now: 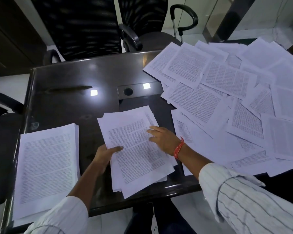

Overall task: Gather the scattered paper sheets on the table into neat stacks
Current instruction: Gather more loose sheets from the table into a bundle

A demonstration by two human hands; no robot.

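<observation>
Your left hand (107, 153) grips the near-left edge of a loose bundle of sheets (135, 149) in the middle of the dark table (66, 78), thumb lying on top of the printed page and the other fingers tucked out of sight beneath. The bundle is ragged: its pages are fanned and skewed, with corners sticking out at the bottom and at the upper right, and its near end reaches to the table's front edge.

Your right hand (162, 139) lies flat on the right side of that same bundle, fingers spread and fairly straight, pressing down on the top page rather than curling round it. A red thread bracelet (178, 149) sits on that wrist, and both arms wear a white striped shirt, the sleeves (243, 196) pushed up the forearms.

To your left, a squared-up stack (46, 168) of printed pages rests at the table's near-left corner, its edges well aligned, apart from the bundle you hold.

To your right, the scattered sheets (227, 92) cover the right part of the table, overlapping at every angle, the nearest ones lying just beside and partly under the bundle's right edge.

A cable hatch (137, 90) is set into the table beyond the bundle. Black office chairs (85, 26) stand at the far side.
</observation>
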